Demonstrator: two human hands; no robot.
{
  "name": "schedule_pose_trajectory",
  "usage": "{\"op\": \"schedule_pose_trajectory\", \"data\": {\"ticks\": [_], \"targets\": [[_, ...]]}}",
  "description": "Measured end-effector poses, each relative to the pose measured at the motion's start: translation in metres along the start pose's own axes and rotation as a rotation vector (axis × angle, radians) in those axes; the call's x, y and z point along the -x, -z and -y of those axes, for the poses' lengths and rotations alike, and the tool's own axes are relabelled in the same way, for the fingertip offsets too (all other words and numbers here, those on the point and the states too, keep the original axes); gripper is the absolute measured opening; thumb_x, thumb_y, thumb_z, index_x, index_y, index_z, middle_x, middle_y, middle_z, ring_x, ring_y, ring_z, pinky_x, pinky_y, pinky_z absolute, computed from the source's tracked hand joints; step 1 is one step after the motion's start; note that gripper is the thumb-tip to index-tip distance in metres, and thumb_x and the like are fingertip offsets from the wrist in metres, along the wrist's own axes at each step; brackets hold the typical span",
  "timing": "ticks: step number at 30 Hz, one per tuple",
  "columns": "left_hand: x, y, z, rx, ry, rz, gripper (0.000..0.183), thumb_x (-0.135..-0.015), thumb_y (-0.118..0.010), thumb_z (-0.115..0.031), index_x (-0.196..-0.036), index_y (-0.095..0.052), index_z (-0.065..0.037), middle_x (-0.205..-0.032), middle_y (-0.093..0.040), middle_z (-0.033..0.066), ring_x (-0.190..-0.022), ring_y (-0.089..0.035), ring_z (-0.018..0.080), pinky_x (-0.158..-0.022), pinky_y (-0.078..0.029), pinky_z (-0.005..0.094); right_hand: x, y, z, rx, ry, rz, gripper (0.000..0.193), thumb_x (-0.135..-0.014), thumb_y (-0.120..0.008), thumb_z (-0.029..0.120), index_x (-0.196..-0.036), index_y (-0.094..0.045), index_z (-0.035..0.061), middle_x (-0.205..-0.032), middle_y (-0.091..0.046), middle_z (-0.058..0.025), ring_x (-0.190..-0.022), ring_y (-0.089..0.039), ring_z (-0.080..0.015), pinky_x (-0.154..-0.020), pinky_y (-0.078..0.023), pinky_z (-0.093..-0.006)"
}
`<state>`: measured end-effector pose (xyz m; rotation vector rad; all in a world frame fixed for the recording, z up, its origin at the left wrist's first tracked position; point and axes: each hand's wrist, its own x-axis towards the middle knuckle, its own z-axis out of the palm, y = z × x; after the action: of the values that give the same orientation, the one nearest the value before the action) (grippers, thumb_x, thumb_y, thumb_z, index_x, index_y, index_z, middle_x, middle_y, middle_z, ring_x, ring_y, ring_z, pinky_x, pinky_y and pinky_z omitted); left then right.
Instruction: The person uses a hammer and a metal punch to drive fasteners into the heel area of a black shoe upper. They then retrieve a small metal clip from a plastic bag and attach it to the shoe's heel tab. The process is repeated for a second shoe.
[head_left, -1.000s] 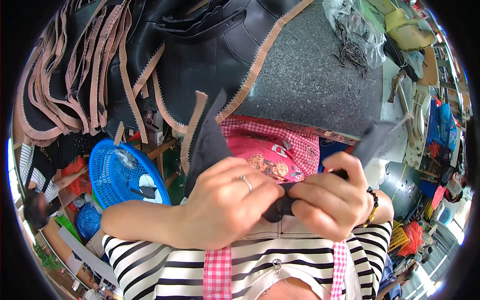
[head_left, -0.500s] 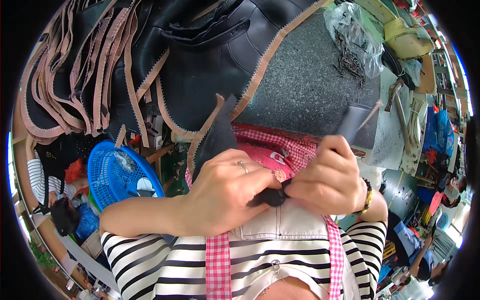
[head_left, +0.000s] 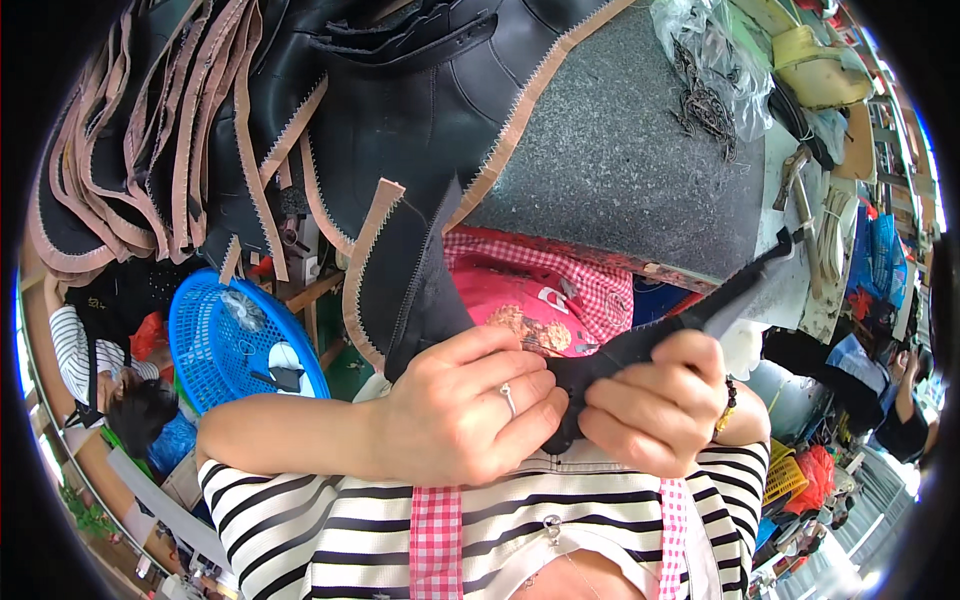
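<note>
In front of my chest, both hands grip a black leather piece (head_left: 600,365). Along its left part run a brown zigzag-stitched edging and what looks like a dark zipper (head_left: 408,300); its right part sticks out past my right hand toward the workbench. My left hand (head_left: 475,405), with a ring on a finger, is closed on the middle of the piece. Close beside it, my right hand (head_left: 655,405) is curled round the piece too. Their fingers hide the part between them. Black leather panels (head_left: 400,140) with similar brown edging lie on the bench beyond.
A grey workbench top (head_left: 620,140) stands ahead, with more edged panels (head_left: 190,130) draped at its left. A hammer (head_left: 800,200) and a plastic bag of dark chains (head_left: 705,85) lie at right. A blue basket (head_left: 240,345) is at left. Other people work on both sides.
The black piece has turned and unfolded: its right part now stretches out flat and long beyond my right hand. The brown-edged left part has swung left and shows more. Both hands stay closed.
</note>
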<state>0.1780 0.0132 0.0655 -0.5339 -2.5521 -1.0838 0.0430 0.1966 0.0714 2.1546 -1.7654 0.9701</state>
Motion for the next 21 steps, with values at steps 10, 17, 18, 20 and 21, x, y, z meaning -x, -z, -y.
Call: {"op": "schedule_pose_trajectory", "data": {"ticks": [10, 17, 18, 20, 21], "targets": [[-0.042, 0.027, 0.028, 0.562, 0.577, 0.110, 0.018, -0.078, -0.077, -0.007, -0.084, -0.062, 0.001, -0.078, -0.068, 0.0069, -0.072, -0.067, 0.0137, -0.067, -0.050, 0.0252, -0.038, 0.030, -0.051, -0.253, -0.334, 0.040, 0.057, -0.055, -0.084, 0.017, -0.106, -0.061, 0.0028, -0.107, -0.060, -0.0113, -0.095, -0.060, -0.0275, -0.087, -0.046, -0.0409], [-0.042, 0.032, 0.040, 0.736, 0.772, 0.079, 0.020, -0.078, -0.078, -0.005, -0.095, -0.072, 0.003, -0.088, -0.072, 0.0054, -0.081, -0.064, 0.0071, -0.075, -0.051, 0.0229, -0.007, 0.007, -0.024, -0.563, -0.793, -0.097, 0.043, -0.067, -0.087, 0.011, -0.102, -0.065, -0.0008, -0.085, -0.065, -0.0074, -0.069, -0.064, -0.0123, -0.062, -0.052, -0.0241], [-0.040, 0.030, 0.040, 0.726, 0.759, 0.087, 0.021, -0.077, -0.078, -0.004, -0.096, -0.072, 0.003, -0.089, -0.072, 0.0058, -0.081, -0.064, 0.0069, -0.074, -0.051, 0.0228, -0.009, 0.000, -0.018, -0.588, -0.817, -0.185, 0.034, -0.070, -0.084, 0.008, -0.097, -0.065, -0.0008, -0.084, -0.066, -0.0071, -0.071, -0.065, -0.0118, -0.062, -0.053, -0.0254], [-0.039, 0.026, 0.035, 0.679, 0.680, 0.035, 0.019, -0.075, -0.079, -0.003, -0.092, -0.072, 0.003, -0.085, -0.072, 0.0067, -0.078, -0.064, 0.0082, -0.071, -0.050, 0.0231, -0.006, -0.004, -0.012, -0.576, -0.807, -0.236, 0.026, -0.070, -0.082, 0.003, -0.089, -0.065, -0.0004, -0.083, -0.067, -0.0081, -0.069, -0.066, -0.0143, -0.060, -0.053, -0.0263], [-0.037, 0.026, 0.033, 0.625, 0.637, 0.041, 0.019, -0.075, -0.079, -0.003, -0.092, -0.072, 0.003, -0.084, -0.071, 0.0071, -0.077, -0.064, 0.0086, -0.070, -0.050, 0.0233, -0.004, -0.009, -0.010, -0.551, -0.753, -0.293, 0.024, -0.069, -0.082, 0.001, -0.087, -0.065, -0.0001, -0.082, -0.067, -0.0084, -0.068, -0.066, -0.0155, -0.059, -0.052, -0.0265]]}}
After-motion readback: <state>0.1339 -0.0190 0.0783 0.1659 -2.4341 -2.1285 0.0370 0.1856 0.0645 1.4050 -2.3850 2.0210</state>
